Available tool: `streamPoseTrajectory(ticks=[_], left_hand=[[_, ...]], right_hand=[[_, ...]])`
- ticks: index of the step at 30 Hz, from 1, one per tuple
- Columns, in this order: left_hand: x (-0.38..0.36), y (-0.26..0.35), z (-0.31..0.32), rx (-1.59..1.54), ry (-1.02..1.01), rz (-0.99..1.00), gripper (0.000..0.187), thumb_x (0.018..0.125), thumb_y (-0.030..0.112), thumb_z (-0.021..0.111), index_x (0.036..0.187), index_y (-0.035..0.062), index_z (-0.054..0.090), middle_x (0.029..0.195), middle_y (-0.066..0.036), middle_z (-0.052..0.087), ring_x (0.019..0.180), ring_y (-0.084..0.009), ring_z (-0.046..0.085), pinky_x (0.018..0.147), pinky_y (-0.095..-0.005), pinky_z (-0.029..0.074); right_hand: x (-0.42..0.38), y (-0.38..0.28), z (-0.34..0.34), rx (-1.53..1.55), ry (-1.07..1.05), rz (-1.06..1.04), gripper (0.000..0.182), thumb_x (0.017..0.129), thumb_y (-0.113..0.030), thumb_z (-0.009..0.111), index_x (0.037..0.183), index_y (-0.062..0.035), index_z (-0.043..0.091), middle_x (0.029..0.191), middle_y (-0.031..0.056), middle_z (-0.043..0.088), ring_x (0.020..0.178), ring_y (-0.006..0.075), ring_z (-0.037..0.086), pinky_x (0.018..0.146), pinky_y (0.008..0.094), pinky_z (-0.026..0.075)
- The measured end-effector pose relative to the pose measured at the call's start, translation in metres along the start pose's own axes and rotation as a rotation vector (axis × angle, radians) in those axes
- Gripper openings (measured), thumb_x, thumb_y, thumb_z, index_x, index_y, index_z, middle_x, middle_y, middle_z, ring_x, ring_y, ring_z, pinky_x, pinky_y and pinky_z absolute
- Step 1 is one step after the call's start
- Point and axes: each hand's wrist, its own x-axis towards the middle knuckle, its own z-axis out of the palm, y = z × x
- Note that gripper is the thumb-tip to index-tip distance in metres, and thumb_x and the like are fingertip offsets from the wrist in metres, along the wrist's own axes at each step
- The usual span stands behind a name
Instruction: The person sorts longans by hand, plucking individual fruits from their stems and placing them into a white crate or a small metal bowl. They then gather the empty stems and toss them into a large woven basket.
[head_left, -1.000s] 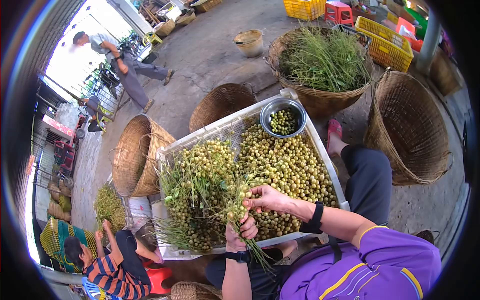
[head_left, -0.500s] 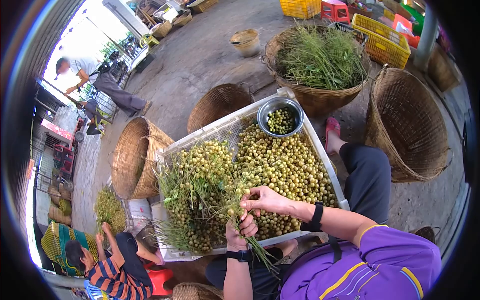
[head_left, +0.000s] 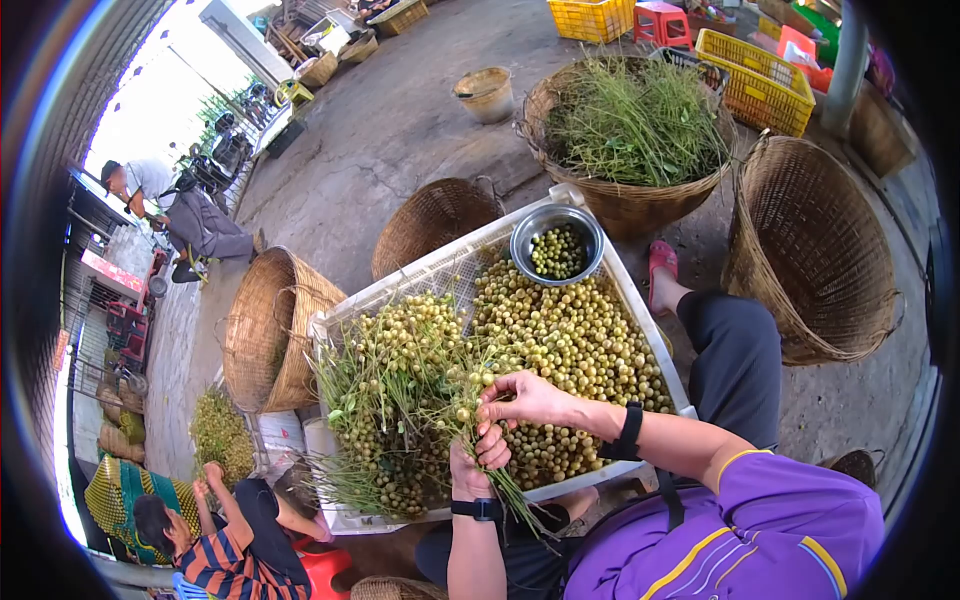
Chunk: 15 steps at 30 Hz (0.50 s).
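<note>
Outdoors, a left hand (head_left: 470, 470) clenches the stems of a fruit bunch (head_left: 455, 400) above the near edge of a white crate (head_left: 640, 300), while the right hand (head_left: 525, 398) pinches at its small yellow-green fruits, a steel bowl (head_left: 557, 243) sitting at the far end.

I see both hands meeting low centre of frame: left hand (head_left: 472, 468) fisted, forearm rising from the bottom edge, right hand (head_left: 527, 398) pinching above it, wristband on each.
</note>
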Motion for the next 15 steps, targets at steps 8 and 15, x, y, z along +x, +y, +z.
streamPoseTrajectory(ticks=[8,15], left_hand=[[-0.002,0.004,0.002,0.018,0.065,-0.084,0.007,0.077,0.011,0.049,0.080,0.0045,0.049,0.057,0.002,0.035,0.042,-0.0087,0.033,0.041,-0.0240,0.029],[-0.009,0.000,0.003,-0.057,-0.007,-0.149,0.026,0.057,0.002,0.059,0.081,0.0051,0.049,0.058,0.003,0.035,0.043,-0.0071,0.033,0.041,-0.0230,0.030]], right_hand=[[0.000,-0.002,-0.003,-0.525,0.101,-0.229,0.039,0.069,-0.033,0.076,0.087,-0.0024,0.062,0.065,0.0115,0.059,0.063,0.0148,0.057,0.058,0.0299,0.044],[-0.001,-0.005,-0.013,-0.628,-0.048,-0.368,0.028,0.075,-0.026,0.068,0.088,-0.0012,0.062,0.063,0.0103,0.058,0.059,0.0130,0.056,0.056,0.0292,0.044]])
